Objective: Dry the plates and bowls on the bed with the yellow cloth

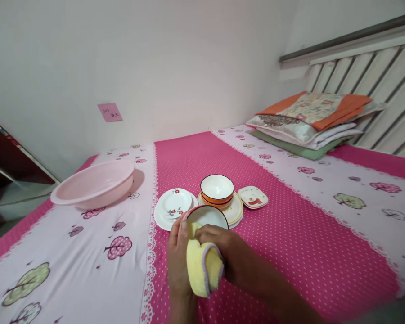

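My left hand grips a bowl by its left side, with the thumb over the dark rim. The bowl is white inside and tilted towards me. My right hand is closed on a yellow cloth with a purple edge and presses it into the bowl; part of the cloth hangs below. Just beyond, orange bowls with white insides sit stacked on yellow-rimmed plates. White plates with red flowers lie to the left, and small squarish dishes to the right.
A pink basin stands at the left on the pink and white bedsheet. Folded bedding and pillows are piled at the back right by the white bed rail. A pink note is stuck on the wall.
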The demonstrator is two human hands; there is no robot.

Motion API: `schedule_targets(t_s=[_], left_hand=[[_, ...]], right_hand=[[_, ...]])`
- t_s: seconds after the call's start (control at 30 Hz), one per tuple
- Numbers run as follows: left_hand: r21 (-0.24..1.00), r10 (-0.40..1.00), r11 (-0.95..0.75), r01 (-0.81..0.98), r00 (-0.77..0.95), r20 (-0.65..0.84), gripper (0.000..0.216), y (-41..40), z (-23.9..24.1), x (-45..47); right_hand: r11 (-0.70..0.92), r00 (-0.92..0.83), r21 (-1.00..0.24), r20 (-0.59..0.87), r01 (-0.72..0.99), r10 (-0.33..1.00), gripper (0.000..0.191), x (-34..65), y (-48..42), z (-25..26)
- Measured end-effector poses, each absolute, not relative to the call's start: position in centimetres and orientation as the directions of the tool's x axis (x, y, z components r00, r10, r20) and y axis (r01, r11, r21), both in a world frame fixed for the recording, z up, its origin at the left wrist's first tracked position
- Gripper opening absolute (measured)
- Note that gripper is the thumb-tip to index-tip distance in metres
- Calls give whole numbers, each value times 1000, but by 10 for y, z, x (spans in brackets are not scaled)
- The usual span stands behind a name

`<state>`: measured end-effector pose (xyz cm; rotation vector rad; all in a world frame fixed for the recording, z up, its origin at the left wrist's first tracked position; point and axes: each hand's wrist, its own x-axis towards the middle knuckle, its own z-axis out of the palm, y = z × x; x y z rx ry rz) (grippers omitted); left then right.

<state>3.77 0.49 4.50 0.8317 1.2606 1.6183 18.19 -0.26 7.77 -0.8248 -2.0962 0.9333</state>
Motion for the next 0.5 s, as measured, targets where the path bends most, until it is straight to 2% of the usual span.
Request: schedule_targets(t_s=[0.13,0.3,0.37,0.43,0.5], left_hand=[[956,944,-17,-293,-320,-81,65,5,50,34],[986,937,-11,-165,-346,-47,61,8,45,28],[993,929,-16,-118,-368,-29,62,9,43,25],[992,921,-21,-122,-389,-29,61,10,42,23],[986,921,-13,-165,-386,-53,59,10,43,24]], right_hand=[[591,-570,-650,283,477,771,20,182,-9,75],[557,-483,-436,277,707,830,16,196,-8,76],[554,-401,-378,412,742,818,14,207,-4,77],[607,-323,-314,625,730,711,19,217,-1,79],[674,-295,-260,750,692,592,27,222,-1,81]])
